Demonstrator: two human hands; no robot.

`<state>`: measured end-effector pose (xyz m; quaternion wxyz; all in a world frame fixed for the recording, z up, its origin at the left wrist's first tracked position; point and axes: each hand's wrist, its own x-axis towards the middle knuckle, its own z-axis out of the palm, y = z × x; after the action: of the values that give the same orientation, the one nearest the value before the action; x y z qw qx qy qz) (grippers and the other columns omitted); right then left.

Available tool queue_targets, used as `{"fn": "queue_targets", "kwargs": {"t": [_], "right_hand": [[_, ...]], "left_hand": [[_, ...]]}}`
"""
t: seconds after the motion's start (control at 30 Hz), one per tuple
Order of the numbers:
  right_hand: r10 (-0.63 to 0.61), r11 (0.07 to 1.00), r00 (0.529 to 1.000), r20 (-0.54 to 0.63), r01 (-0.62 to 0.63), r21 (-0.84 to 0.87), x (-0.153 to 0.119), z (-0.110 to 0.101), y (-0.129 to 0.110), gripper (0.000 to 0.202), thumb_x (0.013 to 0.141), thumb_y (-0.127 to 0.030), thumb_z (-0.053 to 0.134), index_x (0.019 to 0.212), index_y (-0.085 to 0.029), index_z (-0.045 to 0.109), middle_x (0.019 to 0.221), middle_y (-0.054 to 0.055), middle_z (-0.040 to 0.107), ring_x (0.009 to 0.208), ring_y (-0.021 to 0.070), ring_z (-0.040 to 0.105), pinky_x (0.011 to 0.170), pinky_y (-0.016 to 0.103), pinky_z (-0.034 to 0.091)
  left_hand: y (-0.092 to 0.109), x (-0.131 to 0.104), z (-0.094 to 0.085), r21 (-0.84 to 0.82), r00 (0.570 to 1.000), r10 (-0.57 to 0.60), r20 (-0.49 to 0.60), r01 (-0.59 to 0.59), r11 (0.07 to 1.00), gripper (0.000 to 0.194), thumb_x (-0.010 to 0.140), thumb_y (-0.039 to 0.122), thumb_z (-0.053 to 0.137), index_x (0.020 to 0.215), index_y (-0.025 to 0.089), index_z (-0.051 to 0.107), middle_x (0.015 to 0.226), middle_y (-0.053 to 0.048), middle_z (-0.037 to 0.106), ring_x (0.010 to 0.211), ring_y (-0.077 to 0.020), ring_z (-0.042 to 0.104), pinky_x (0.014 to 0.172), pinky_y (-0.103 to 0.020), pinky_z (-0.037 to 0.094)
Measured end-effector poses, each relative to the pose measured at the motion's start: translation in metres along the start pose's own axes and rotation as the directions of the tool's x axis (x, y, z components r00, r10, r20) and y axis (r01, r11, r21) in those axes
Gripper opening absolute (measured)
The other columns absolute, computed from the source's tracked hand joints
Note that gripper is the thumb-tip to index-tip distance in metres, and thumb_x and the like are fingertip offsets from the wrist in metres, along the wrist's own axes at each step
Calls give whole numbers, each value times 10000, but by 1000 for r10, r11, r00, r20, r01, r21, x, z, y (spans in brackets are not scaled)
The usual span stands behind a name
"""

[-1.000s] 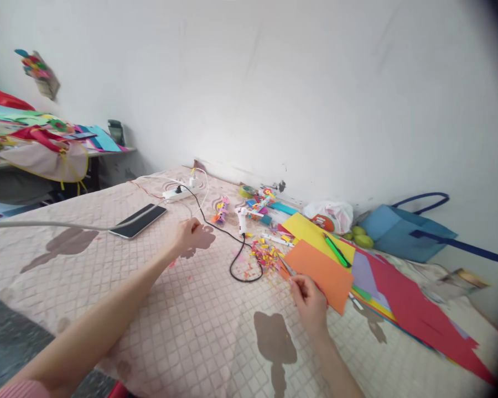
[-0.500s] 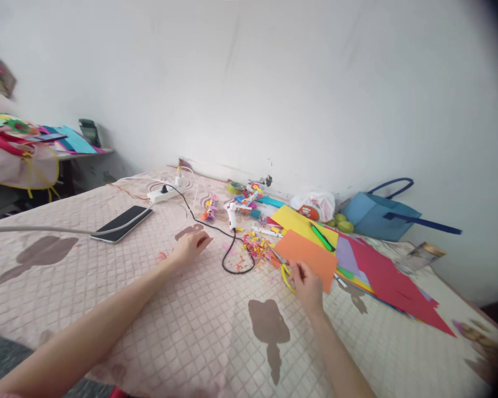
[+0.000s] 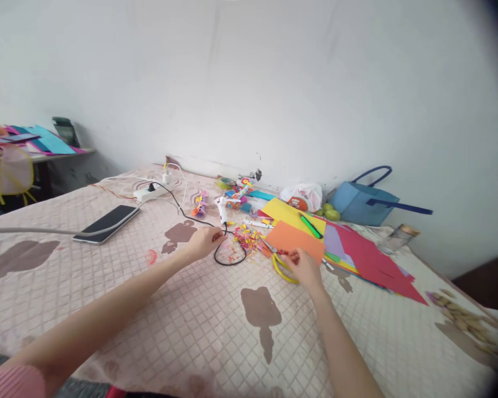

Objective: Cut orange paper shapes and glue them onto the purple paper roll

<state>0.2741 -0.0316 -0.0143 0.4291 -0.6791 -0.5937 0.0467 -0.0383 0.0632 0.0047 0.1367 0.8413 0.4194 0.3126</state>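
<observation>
My left hand [image 3: 207,242] is closed, its fingertips beside the black cord of the white glue gun [image 3: 221,210]; whatever it pinches is too small to make out. My right hand [image 3: 304,265] has its fingers pressed together at the yellow-handled scissors [image 3: 284,270], over the near edge of an orange sheet [image 3: 294,240]. Whether it grips the scissors or only lies by them is unclear. The scissor blades point toward a heap of small coloured paper scraps [image 3: 247,237], between my two hands.
Coloured sheets [image 3: 369,257] with a green cutter [image 3: 310,225] lie to the right. Behind them are a plastic bag [image 3: 305,196] and a blue bag [image 3: 363,203]. A phone [image 3: 108,223], a grey cable and a power strip [image 3: 151,191] are on the left.
My left hand has moved right, toward the glue gun's cord and the scraps. My right hand stays by the scissors. The whole view has shifted slightly.
</observation>
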Motion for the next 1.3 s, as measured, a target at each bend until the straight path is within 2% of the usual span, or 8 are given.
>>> {"fn": "queue_targets", "kwargs": {"t": [0.1, 0.37, 0.63, 0.73, 0.87, 1.03, 1.17, 1.3], "right_hand": [[14, 992, 999, 48, -20, 121, 3, 2, 5, 322, 556, -455, 700, 680, -188, 568, 728, 45, 595, 698, 201, 543, 685, 334, 411], [118, 872, 975, 188, -192, 450, 4, -3, -9, 430, 768, -567, 445, 864, -165, 566, 845, 96, 653, 695, 192, 613, 572, 311, 491], [50, 691, 926, 373, -302, 657, -15, 8, -49, 333, 789, -486, 491, 857, -183, 611, 889, 81, 653, 683, 164, 615, 527, 263, 483], [-6, 649, 912, 410, -308, 696, -20, 8, -62, 294, 791, -450, 511, 848, -188, 632, 865, 80, 663, 728, 177, 620, 514, 248, 473], [-45, 705, 904, 424, -272, 655, -14, -8, -61, 325, 791, -453, 508, 956, -194, 615, 916, 88, 666, 715, 183, 632, 535, 271, 484], [142, 942, 987, -77, -111, 318, 6, -40, -13, 421, 809, -526, 387, 974, -164, 525, 936, 105, 638, 560, 127, 583, 502, 266, 467], [92, 988, 996, -8, -90, 127, 9, -37, 20, 361, 705, -508, 543, 783, -156, 539, 680, 59, 612, 547, 158, 546, 517, 293, 447], [-10, 1000, 993, 117, 13, -22, 2, -11, 23, 325, 564, -392, 702, 737, -185, 519, 707, 38, 594, 675, 196, 556, 602, 302, 430]], "left_hand": [[14, 3, 9, -85, 997, 28, 73, -22, 996, 236, 799, 346, 464, 698, 168, 583, 587, 8, 565, 531, -106, 487, 510, -211, 324], [33, -17, 17, -226, 999, 51, -18, -54, 973, 188, 818, 286, 452, 781, 169, 595, 698, -12, 601, 579, -101, 503, 562, -210, 387], [92, 6, 52, -419, 980, 179, 88, -127, 899, 224, 705, 318, 619, 865, 161, 611, 826, -51, 632, 617, -116, 545, 561, -226, 422], [101, 8, 61, -452, 983, 125, 137, -50, 891, 153, 705, 297, 614, 694, 145, 599, 618, -18, 600, 528, -107, 523, 500, -211, 395], [93, 4, 56, -499, 974, 64, 217, 55, 865, 194, 726, 321, 595, 654, 142, 579, 524, -2, 570, 460, -103, 528, 455, -197, 374], [66, 6, 36, -245, 991, 64, 119, -33, 969, 270, 813, 354, 478, 676, 155, 598, 608, -18, 601, 532, -109, 530, 528, -211, 371], [53, 8, 27, 74, 998, -32, 50, 28, 997, 457, 864, 441, 346, 576, 166, 570, 552, -38, 552, 556, -149, 520, 545, -251, 357], [47, 9, 25, 99, 993, 122, 2, -121, 988, 388, 834, 381, 442, 530, 163, 543, 723, -73, 594, 746, -185, 551, 683, -280, 404]]}}
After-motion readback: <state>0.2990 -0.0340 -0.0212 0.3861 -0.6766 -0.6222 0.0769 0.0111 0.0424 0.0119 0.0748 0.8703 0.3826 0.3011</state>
